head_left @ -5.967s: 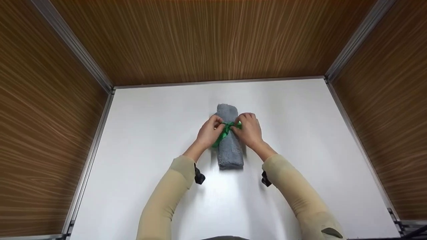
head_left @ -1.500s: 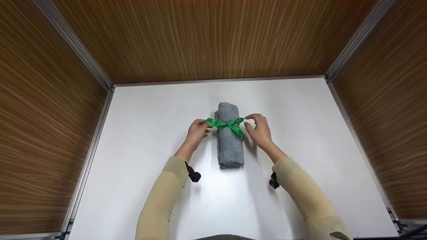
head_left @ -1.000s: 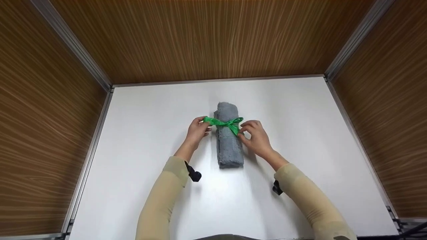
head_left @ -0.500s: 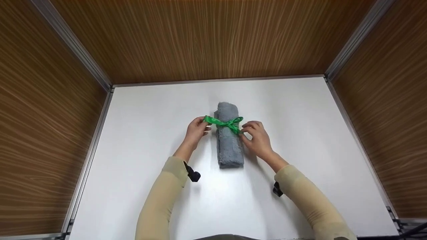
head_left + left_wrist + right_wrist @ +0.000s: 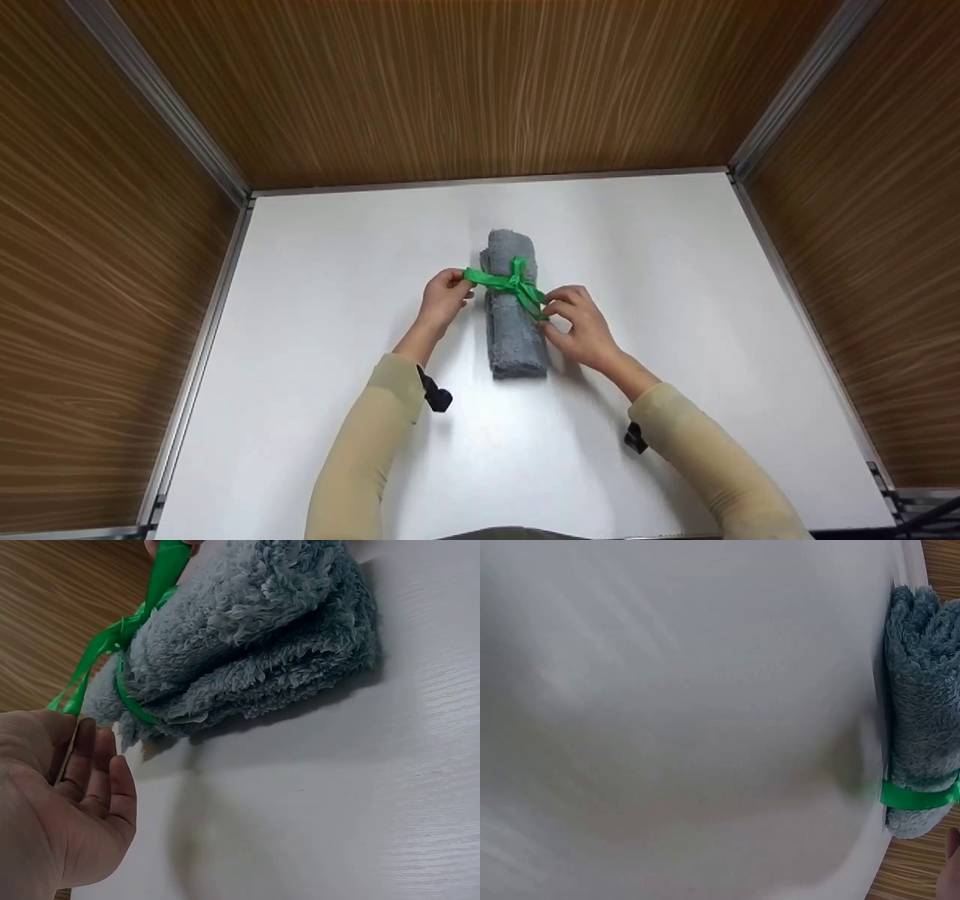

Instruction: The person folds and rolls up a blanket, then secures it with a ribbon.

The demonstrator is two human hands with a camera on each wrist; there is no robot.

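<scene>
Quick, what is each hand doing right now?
Left hand: pinches one end of the green ribbon around the grey towel roll.
Right hand: pinches the ribbon's other end.

left hand (image 5: 444,296) pinches green ribbon (image 5: 504,283) | right hand (image 5: 581,330) pinches ribbon | grey rolled towel (image 5: 512,337)

Fluffy grey cloth towel (image 5: 511,330), glossy green ribbon (image 5: 504,282), smooth white table (image 5: 675,315)

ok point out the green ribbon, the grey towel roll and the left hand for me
green ribbon (image 5: 514,284), head view, on the knot atop the roll
grey towel roll (image 5: 514,345), head view, on the near half of the roll
left hand (image 5: 442,296), head view, on the back of the hand, which pinches the ribbon's left end
</scene>
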